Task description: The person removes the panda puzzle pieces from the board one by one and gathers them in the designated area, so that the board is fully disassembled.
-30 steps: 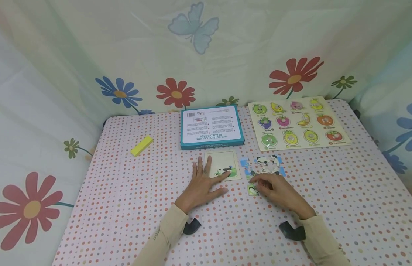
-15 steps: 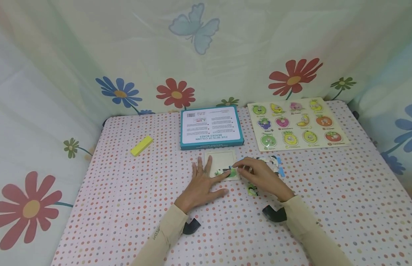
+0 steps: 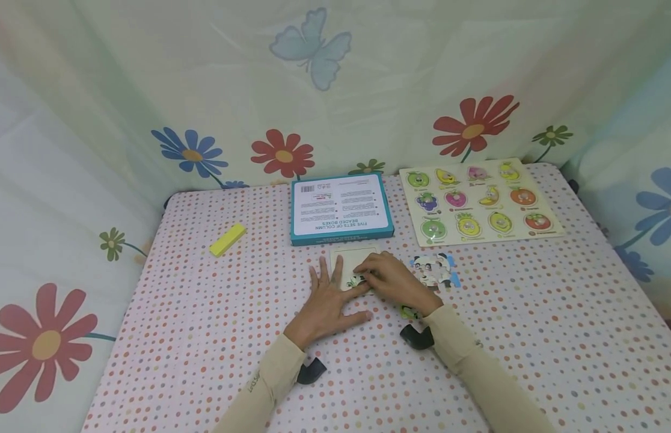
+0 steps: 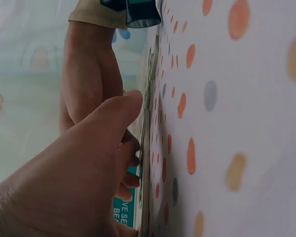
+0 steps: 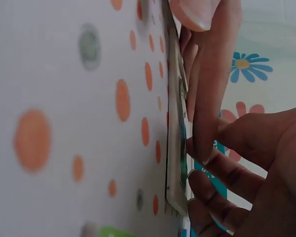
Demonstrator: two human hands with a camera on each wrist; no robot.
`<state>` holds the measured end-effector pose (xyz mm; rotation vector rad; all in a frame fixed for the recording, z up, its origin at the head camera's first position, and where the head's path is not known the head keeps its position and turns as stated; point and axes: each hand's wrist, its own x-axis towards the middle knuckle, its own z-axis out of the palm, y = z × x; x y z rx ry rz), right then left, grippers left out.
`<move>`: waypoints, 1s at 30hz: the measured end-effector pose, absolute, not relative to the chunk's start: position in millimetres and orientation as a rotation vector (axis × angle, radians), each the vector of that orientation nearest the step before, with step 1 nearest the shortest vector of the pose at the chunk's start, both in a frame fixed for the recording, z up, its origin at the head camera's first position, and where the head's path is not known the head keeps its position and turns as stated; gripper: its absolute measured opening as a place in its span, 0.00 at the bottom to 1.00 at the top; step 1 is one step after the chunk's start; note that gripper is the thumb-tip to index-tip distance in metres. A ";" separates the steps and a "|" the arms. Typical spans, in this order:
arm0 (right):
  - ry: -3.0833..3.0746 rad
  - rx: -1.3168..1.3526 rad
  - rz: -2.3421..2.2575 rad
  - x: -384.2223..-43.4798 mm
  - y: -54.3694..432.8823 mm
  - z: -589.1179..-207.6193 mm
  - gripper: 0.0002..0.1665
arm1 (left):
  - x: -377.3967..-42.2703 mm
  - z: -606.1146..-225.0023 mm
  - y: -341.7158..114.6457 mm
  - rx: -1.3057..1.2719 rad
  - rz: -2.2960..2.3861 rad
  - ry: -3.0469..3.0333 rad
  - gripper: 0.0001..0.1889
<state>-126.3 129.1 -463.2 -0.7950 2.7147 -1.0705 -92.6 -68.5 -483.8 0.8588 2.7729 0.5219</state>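
Observation:
A small pale wooden puzzle tray [image 3: 338, 252] lies in front of the person, with green and black picture pieces along its near side. The left hand [image 3: 327, 307] rests with spread, straight fingers on the tray's left and near side. Over the tray's right part, the right hand [image 3: 392, 278] bends its fingers and pinches a small jigsaw piece, mostly hidden by the fingertips. In the right wrist view its fingers come down at the tray's edge [image 5: 175, 192]. Loose panda jigsaw pieces [image 3: 435, 270] lie right of the tray. A green piece [image 3: 409, 313] is partly covered by the right wrist.
Behind the tray lies a teal and white box [image 3: 341, 207]. A fruit peg puzzle board [image 3: 478, 204] is at the back right. A yellow block [image 3: 227, 240] sits on the left of the dotted tablecloth [image 3: 205, 331]. Black wrist mounts [image 3: 311, 371] hang near the sleeves.
The right hand has moved left from the loose pieces onto the tray, bringing a jigsaw piece. The left hand has stayed in place on the tray.

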 end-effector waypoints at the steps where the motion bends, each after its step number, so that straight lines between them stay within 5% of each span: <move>1: 2.721 -0.799 -1.049 -126.8 128.1 -463.1 0.13 | -92.7 -483.7 -68.5 0.860 0.516 2.776 0.35; 30: 2.738 -0.811 -0.984 -124.3 123.2 -462.4 0.15 | -93.0 -485.5 -68.2 0.891 0.487 2.797 0.33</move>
